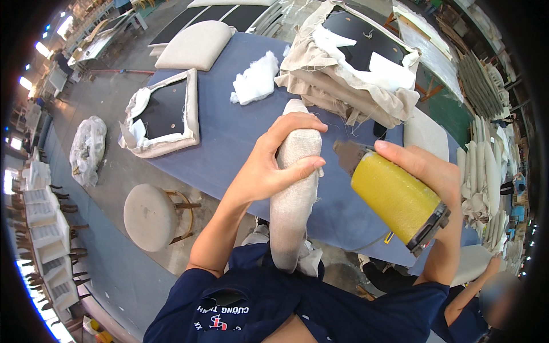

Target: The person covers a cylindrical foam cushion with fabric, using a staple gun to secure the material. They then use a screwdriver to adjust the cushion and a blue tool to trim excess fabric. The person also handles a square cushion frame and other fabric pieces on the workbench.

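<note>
loud mustardy yellow on the tool [397, 197], black at one end | plain oatmeal beige on the long cushion [293, 197] | dusty blue all over the table [217, 126] | super white for the fluff [255, 79] | navy on the shirt [349, 303], red-and-white print [217, 322]

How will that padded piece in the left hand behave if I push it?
The padded piece seems fairly stiff, showing no sag in the left hand. Its woven cloth cover probably isn't slippery. Held narrow edge up, it might tip if released.
</note>
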A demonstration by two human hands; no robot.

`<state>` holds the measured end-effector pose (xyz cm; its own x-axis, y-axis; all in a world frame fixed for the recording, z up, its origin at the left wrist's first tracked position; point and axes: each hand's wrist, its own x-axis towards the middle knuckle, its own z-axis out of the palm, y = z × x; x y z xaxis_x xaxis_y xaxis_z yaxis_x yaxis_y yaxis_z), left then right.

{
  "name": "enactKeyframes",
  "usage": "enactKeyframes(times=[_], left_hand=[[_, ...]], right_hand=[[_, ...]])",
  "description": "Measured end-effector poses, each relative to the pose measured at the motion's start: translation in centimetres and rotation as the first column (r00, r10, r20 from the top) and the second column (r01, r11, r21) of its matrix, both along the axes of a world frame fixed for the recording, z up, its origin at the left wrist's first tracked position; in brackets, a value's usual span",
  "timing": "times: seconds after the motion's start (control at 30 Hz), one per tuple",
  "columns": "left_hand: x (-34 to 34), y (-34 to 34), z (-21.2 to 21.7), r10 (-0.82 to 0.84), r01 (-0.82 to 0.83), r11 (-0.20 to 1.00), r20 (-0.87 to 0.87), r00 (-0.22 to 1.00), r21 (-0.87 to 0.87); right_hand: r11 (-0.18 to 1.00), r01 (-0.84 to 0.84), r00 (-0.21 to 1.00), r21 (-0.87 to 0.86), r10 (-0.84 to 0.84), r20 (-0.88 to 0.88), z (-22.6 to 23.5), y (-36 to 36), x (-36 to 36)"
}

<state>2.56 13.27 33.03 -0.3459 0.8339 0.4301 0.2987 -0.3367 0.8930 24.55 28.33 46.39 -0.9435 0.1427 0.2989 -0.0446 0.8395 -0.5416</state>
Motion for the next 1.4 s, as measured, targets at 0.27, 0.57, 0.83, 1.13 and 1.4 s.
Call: enactKeyframes(times=[0.27,0.57,0.83,1.13,1.4], left_hand=[[0.2,0.0,-0.6,-0.007,0.007,1.0,0.007,1.0,0.022],[0.5,-0.1,-1.0,0.01,-0.01,0.999,-0.013,1.0,0.036],[0.3,0.1,-1.0,0.012,-0.01,0.999,-0.038,0.999,0.048],[0.3,0.4,-1.2,0.018,-0.015,0.999,-0.05,0.999,0.052],[0.0,0.4,-1.1,0.019,-0.014,0.998,-0.081,0.997,0.068]], right_hand=[[0.995,-0.091,0.99,0.05,0.085,0.11,0.1,-0.7,-0.6],[0.996,-0.07,0.978,0.051,0.059,0.198,0.7,-1.6,-1.0],[0.996,-0.031,0.975,0.078,0.013,0.221,0.9,-2.1,-1.3],[0.994,-0.016,0.955,0.113,-0.018,0.296,2.0,-2.8,-1.9],[0.982,-0.041,0.928,0.187,-0.032,0.372,2.5,-2.9,-2.1]])
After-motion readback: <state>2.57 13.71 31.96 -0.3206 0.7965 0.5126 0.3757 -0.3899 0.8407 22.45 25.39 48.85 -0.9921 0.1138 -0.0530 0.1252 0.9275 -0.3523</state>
